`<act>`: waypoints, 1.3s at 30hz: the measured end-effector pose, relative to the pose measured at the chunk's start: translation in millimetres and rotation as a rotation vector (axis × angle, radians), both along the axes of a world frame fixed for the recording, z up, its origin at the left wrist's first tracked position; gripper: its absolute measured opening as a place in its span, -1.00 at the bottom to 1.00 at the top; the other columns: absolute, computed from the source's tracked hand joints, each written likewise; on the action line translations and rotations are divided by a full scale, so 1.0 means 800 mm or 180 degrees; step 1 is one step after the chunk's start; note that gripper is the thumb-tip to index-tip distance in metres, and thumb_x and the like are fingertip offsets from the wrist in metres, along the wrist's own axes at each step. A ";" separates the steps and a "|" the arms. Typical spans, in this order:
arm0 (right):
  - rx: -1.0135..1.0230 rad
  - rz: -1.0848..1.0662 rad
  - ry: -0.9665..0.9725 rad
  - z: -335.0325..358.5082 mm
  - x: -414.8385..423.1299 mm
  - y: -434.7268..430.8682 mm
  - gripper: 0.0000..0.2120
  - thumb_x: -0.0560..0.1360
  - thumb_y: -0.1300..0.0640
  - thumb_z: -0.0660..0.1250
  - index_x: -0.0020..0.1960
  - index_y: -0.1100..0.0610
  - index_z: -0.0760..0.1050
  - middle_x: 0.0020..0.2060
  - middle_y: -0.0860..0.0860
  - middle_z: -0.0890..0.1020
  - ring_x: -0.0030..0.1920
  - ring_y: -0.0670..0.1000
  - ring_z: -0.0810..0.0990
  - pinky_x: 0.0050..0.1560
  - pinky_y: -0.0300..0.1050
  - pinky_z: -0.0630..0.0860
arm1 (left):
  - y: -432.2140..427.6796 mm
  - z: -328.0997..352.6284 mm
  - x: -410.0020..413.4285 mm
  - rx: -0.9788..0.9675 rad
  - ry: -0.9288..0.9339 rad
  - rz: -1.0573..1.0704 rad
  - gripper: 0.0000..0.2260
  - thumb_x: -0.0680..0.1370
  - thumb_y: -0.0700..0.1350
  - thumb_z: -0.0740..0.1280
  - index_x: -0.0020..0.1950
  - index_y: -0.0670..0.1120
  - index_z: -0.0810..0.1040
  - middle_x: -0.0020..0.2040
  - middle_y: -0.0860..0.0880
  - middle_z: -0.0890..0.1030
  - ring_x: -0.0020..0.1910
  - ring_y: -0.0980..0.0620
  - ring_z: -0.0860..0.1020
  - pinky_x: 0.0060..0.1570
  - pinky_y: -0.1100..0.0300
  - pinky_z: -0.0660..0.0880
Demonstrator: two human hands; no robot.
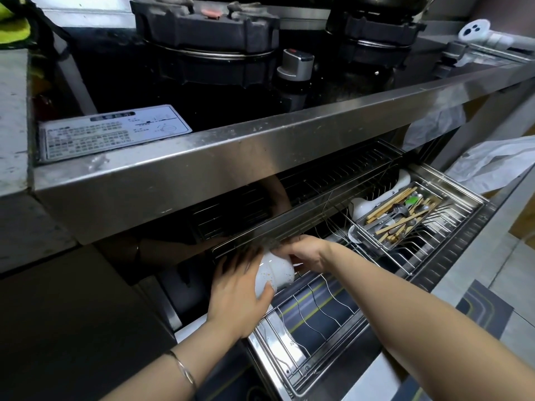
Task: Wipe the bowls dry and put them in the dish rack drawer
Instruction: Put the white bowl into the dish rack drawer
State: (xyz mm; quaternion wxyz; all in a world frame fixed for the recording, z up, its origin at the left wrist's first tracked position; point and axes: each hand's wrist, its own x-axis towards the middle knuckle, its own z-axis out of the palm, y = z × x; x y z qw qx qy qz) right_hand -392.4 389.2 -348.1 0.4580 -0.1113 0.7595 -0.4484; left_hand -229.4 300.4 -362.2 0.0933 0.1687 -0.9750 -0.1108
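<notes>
In the lower middle of the frame, the left hand and right hand both hold a tilted white bowl, fingers curled round its sides, over the wire rack of the open dish rack drawer. A cutlery tray sits toward the drawer's right end.

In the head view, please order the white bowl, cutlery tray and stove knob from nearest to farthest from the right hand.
1. White bowl, touching the right hand, over the left of the drawer.
2. Cutlery tray, drawer's right end.
3. Stove knob, up on the cooktop.
</notes>
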 end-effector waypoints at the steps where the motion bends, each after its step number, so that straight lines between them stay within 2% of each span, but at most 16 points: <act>1: 0.0014 0.0067 0.0043 0.000 -0.001 0.001 -0.94 0.48 0.21 0.39 -0.15 0.13 0.52 -0.33 -0.06 0.63 -0.26 -0.05 0.59 -0.24 -0.17 0.52 | -0.001 0.000 -0.001 -0.0007 -0.0049 -0.0001 -0.47 0.38 0.15 0.14 0.26 -0.03 0.55 0.12 0.00 0.65 0.07 -0.02 0.62 0.06 0.08 0.52; 4: 0.0230 0.0267 0.0267 0.004 -0.003 0.004 -0.88 0.43 0.15 0.45 -0.07 0.13 0.55 -0.24 -0.05 0.65 -0.15 -0.02 0.59 0.04 -0.05 0.52 | -0.002 -0.001 -0.002 -0.0011 -0.0083 0.0006 -0.43 0.39 0.18 0.08 0.28 -0.06 0.53 0.18 -0.03 0.62 0.14 -0.05 0.59 0.13 0.04 0.48; 5: 0.0315 0.0343 0.0344 0.009 -0.002 0.005 -0.82 0.43 0.14 0.45 -0.01 0.16 0.56 -0.19 -0.02 0.63 -0.14 -0.03 0.58 0.07 -0.06 0.50 | -0.001 0.001 -0.002 0.0027 -0.0102 -0.0004 -0.38 0.41 0.20 0.02 0.34 -0.05 0.48 0.26 -0.04 0.57 0.22 -0.06 0.54 0.22 0.03 0.41; 7: 0.0442 0.0442 0.0470 0.023 0.004 0.011 -0.67 0.45 0.13 0.44 0.16 0.26 0.54 -0.12 0.03 0.61 -0.19 -0.07 0.55 -0.08 -0.20 0.49 | -0.001 0.005 -0.003 0.0093 -0.0300 -0.0105 -0.25 0.38 0.25 -0.18 0.48 -0.02 0.28 0.44 -0.02 0.38 0.41 -0.03 0.35 0.38 0.05 0.17; 9: 0.0522 0.0416 0.0588 0.041 0.013 0.021 -0.60 0.48 0.13 0.40 0.26 0.27 0.48 -0.05 0.07 0.59 -0.23 -0.11 0.53 -0.26 -0.35 0.43 | -0.002 0.010 -0.001 0.0207 -0.0515 -0.0150 -0.18 0.32 0.27 -0.30 0.53 0.02 0.11 0.52 0.03 0.23 0.48 0.01 0.20 0.41 0.11 0.04; 10: 0.0559 0.0357 0.0652 0.051 0.018 0.028 -0.60 0.49 0.13 0.40 0.28 0.25 0.46 -0.03 0.08 0.58 -0.25 -0.13 0.51 -0.32 -0.40 0.41 | -0.003 0.014 0.001 0.0276 -0.0564 -0.0162 -0.21 0.35 0.29 -0.28 0.54 0.03 0.07 0.53 0.04 0.20 0.48 0.02 0.18 0.40 0.13 0.05; 13: 0.0414 0.0218 0.0882 0.085 0.036 0.056 -0.59 0.49 0.15 0.40 0.30 0.22 0.45 0.06 0.12 0.61 -0.18 -0.10 0.53 -0.30 -0.43 0.43 | 0.004 0.031 0.010 0.0575 -0.0623 -0.0194 -0.44 0.59 0.18 0.03 0.55 0.04 0.02 0.53 0.04 0.15 0.47 0.01 0.20 0.36 0.15 0.15; 15: 0.0111 0.0075 0.0978 0.111 0.052 0.079 -0.61 0.49 0.23 0.38 0.29 0.26 0.44 0.07 0.13 0.61 -0.15 -0.13 0.55 -0.26 -0.50 0.45 | 0.013 0.048 0.018 0.0755 -0.0522 -0.0238 -0.48 0.62 0.10 0.10 0.54 0.02 0.08 0.52 0.04 0.20 0.46 0.01 0.22 0.36 0.16 0.17; 17: -0.0134 -0.0039 0.1238 0.133 0.066 0.099 -0.61 0.49 0.22 0.38 0.30 0.23 0.45 0.12 0.07 0.61 -0.04 -0.15 0.58 -0.14 -0.51 0.46 | 0.022 0.069 0.021 0.1061 -0.0336 -0.0220 -0.55 0.62 0.08 0.12 0.49 0.02 0.21 0.45 0.03 0.32 0.41 0.01 0.30 0.32 0.15 0.25; 19: -0.0331 -0.0198 0.1574 0.157 0.084 0.115 -0.61 0.49 0.15 0.39 0.30 0.16 0.47 0.18 0.03 0.60 0.11 -0.12 0.57 0.02 -0.45 0.47 | 0.030 0.100 0.025 0.1300 -0.0113 -0.0234 -0.65 0.61 0.08 0.14 0.38 0.05 0.39 0.32 0.05 0.47 0.29 0.01 0.42 0.21 0.17 0.35; 22: -0.0532 -0.0405 0.1887 0.191 0.114 0.130 -0.65 0.51 0.10 0.36 0.29 0.11 0.48 0.21 0.02 0.58 0.19 -0.10 0.54 0.24 -0.25 0.45 | 0.039 0.155 0.038 0.1372 0.0229 -0.0345 -0.77 0.60 0.07 0.16 0.14 0.09 0.54 0.07 0.11 0.61 0.10 0.04 0.54 0.05 0.17 0.44; 26: -0.0539 -0.0339 0.2535 0.248 0.161 0.128 -0.59 0.51 -0.06 0.32 0.35 -0.07 0.41 0.35 -0.08 0.45 0.20 -0.12 0.46 0.31 -0.13 0.35 | 0.036 0.236 0.068 0.1254 0.0710 -0.0541 -0.81 0.59 0.05 0.17 0.08 0.10 0.56 -0.05 0.14 0.64 -0.04 0.09 0.56 0.00 0.13 0.48; 28: -0.0669 -0.0265 0.2834 0.285 0.193 0.109 -0.54 0.52 -0.09 0.30 0.40 -0.11 0.35 0.42 -0.17 0.31 0.36 -0.16 0.32 0.34 -0.19 0.24 | 0.021 0.279 0.096 0.1163 0.0975 -0.0586 -0.82 0.59 0.03 0.19 0.10 0.11 0.55 -0.12 0.17 0.61 -0.15 0.17 0.54 -0.05 0.15 0.48; 30: -0.0867 -0.0165 0.3062 0.316 0.223 0.083 -0.53 0.52 -0.06 0.30 0.40 -0.11 0.33 0.43 -0.20 0.27 0.40 -0.24 0.20 0.33 -0.31 0.15 | 0.001 0.315 0.125 0.1031 0.1150 -0.0571 -0.84 0.59 0.03 0.20 0.10 0.12 0.53 -0.18 0.20 0.58 -0.21 0.22 0.51 -0.11 0.19 0.46; 33: -0.1044 0.0121 0.3217 0.347 0.262 0.037 -0.53 0.52 -0.07 0.31 0.41 -0.12 0.32 0.43 -0.25 0.24 0.34 -0.33 0.18 0.20 -0.46 0.15 | -0.042 0.358 0.174 0.0830 0.1306 -0.0450 -0.83 0.58 0.01 0.22 0.12 0.12 0.55 -0.11 0.17 0.59 -0.14 0.12 0.56 -0.09 0.16 0.47; 39: -0.1342 0.0822 0.3307 0.383 0.347 -0.087 -0.50 0.51 -0.09 0.31 0.42 -0.09 0.31 0.46 -0.20 0.21 0.41 -0.27 0.16 0.35 -0.28 0.15 | -0.158 0.405 0.303 0.0422 0.1263 0.0211 -0.80 0.59 0.02 0.21 0.16 0.10 0.55 -0.07 0.21 0.53 -0.08 0.14 0.52 -0.08 0.20 0.44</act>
